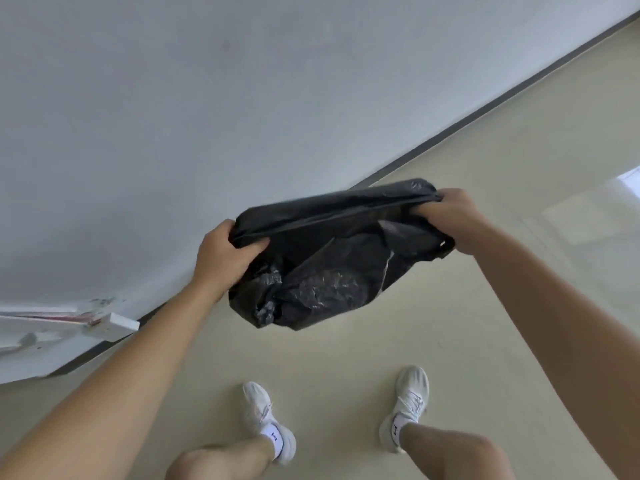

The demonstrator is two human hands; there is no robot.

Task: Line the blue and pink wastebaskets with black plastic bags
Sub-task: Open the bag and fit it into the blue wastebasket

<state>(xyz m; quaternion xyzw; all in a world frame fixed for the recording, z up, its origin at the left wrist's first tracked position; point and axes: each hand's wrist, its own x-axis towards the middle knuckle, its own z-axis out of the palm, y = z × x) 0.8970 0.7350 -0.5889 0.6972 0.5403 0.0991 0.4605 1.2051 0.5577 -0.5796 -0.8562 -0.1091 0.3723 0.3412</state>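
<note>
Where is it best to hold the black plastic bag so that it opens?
Probably at the top rim of the black plastic bag, one hand at each end. The left hand and right hand already pinch the stretched rim from the two sides; the body hangs crumpled below, offering no firm edge.

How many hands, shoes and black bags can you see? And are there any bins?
Hands: 2, the left hand and the right hand, both gripping the bag
Black bag: 1, held in the air above the floor
White shoes: 2, one and another
Bins: 0 in view
Total: 5
</note>
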